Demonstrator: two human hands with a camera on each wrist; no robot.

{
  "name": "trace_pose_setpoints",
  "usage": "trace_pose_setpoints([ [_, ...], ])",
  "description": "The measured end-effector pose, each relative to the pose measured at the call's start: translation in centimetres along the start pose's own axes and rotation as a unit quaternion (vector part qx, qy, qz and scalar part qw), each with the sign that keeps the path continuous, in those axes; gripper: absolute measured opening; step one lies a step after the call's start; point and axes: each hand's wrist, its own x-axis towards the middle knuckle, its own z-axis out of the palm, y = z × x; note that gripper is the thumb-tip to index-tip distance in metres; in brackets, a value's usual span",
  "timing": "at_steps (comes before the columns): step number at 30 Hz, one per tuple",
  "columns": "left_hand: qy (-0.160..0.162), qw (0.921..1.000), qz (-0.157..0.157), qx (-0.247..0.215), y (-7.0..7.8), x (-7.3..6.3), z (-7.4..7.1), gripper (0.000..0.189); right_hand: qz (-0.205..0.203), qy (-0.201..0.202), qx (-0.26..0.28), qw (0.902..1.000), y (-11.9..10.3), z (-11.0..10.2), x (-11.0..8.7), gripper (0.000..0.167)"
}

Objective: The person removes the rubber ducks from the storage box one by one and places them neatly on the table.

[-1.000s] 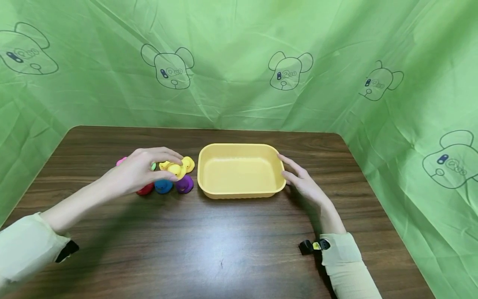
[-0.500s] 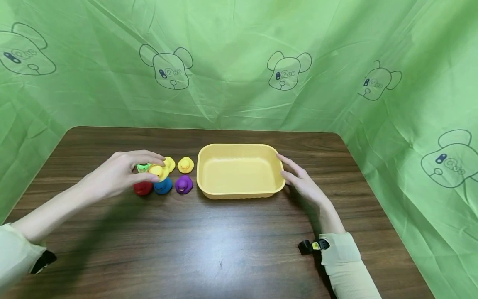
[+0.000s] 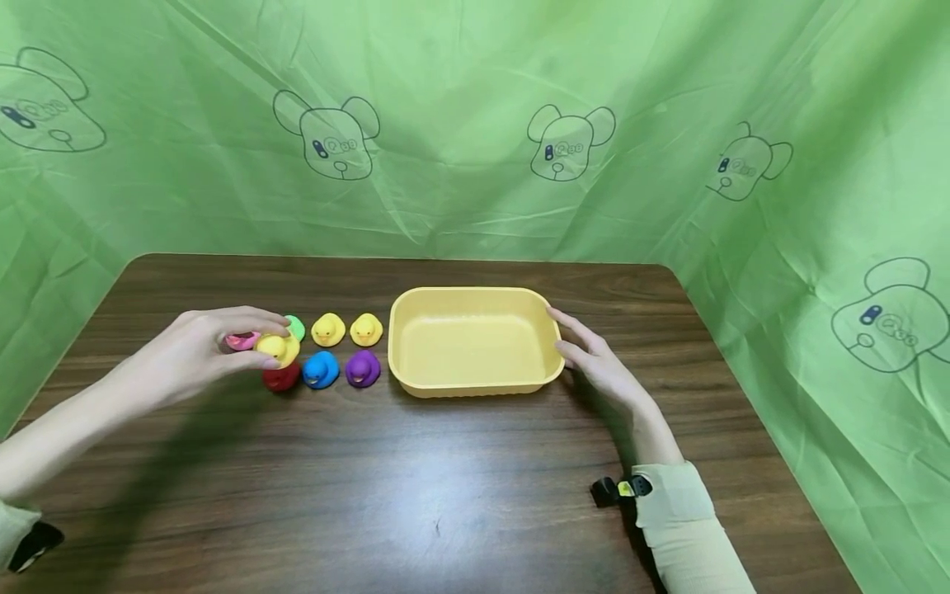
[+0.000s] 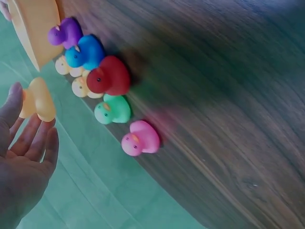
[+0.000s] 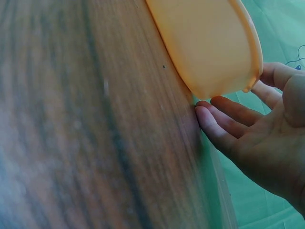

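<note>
My left hand [image 3: 189,351] pinches a yellow rubber duck [image 3: 278,350] between thumb and fingertips, held up over the left end of the duck group. The same held duck [image 4: 39,100] shows in the left wrist view. Below and behind it stand a red duck [image 3: 282,379], a green duck [image 4: 113,109] and a pink duck [image 4: 141,138]. To the right are two yellow ducks, one at the left [image 3: 328,330] and one at the right [image 3: 367,330], with blue [image 3: 321,370] and purple [image 3: 363,369] ducks in front. My right hand [image 3: 612,371] touches the right end of a yellow plastic basin [image 3: 475,386], fingers loosely extended.
A brown wood-grain table [image 3: 445,478] carries everything. Green cloth [image 3: 460,198] with printed mouse-like heads hangs behind and at both sides. The basin has nothing inside and stands right of the ducks. A black strap device [image 3: 619,492] is on the right wrist.
My left hand has carried the yellow duck leftward, away from the basin and over the red and green ducks, uncovering the yellow ones. The right hand stays at the basin.
</note>
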Motion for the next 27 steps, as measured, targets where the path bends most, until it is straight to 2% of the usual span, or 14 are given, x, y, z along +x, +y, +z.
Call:
trace_pose_setpoints([
  [5, -0.011, 0.9992, -0.037, -0.006, -0.6, -0.7, -0.5, 0.040, -0.002, -0.001, -0.002, 1.0000, 0.0, 0.0, 0.0, 0.057],
  [9, -0.015, 0.9992, -0.036, 0.010, -1.4, -1.3, -0.8, 0.039, -0.001, -0.001, -0.002, 1.0000, 0.0, 0.0, 0.0, 0.057],
  [15, -0.016, 0.9973, -0.071, -0.009, -2.2, -2.3, -0.8, 0.035, -0.002, -0.002, -0.002, 1.0000, -0.1, 0.0, 0.1, 0.056],
  [27, -0.031, 0.9965, -0.074, -0.022, -3.8, -3.2, -0.6, 0.037, 0.000, -0.001, 0.004, 1.0000, -0.1, 0.0, -0.1, 0.057],
])
